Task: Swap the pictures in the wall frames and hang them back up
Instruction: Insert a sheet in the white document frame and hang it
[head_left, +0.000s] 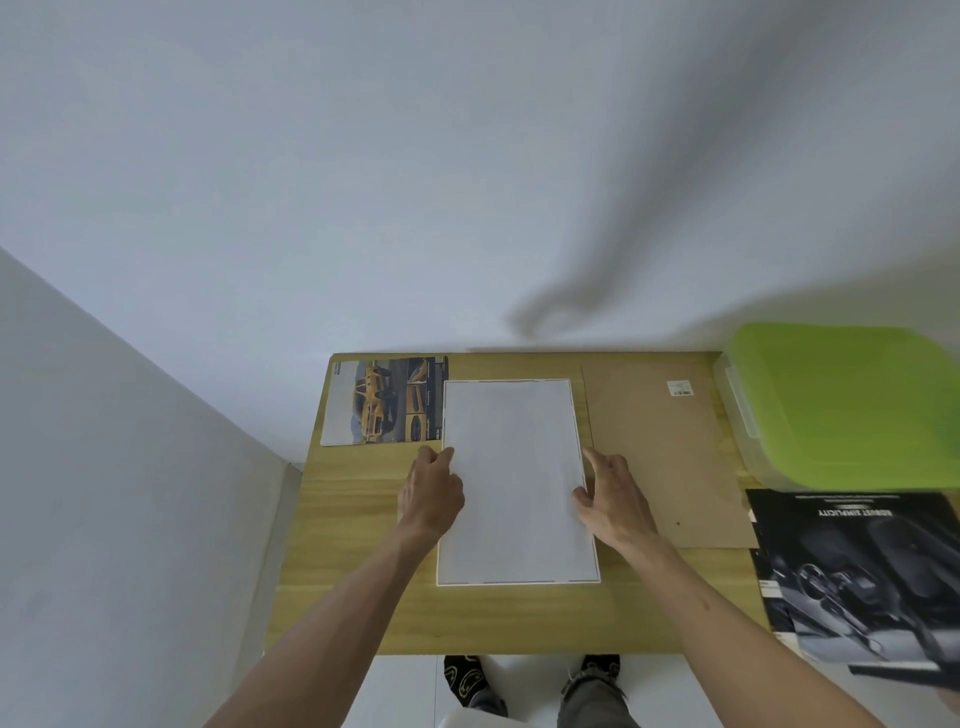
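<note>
both hands, left hand (434, 491) and right hand (613, 499), lie with relaxed fingers touching the side edges of a flat white rectangular frame (514, 480), mid wooden table (353, 545); glossy car picture (384, 400) far left.

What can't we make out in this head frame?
- White sheet in the frame: faces down or blank, any picture unseen.
- Left hand fingers: tips tucked at the sheet's edge, grip unclear.
- Label on the brown backing board: too small to read.
- Green-lidded box: blurred, cut by the right edge, contents hidden.
- Black picture: blurred, partly cut off.
</note>
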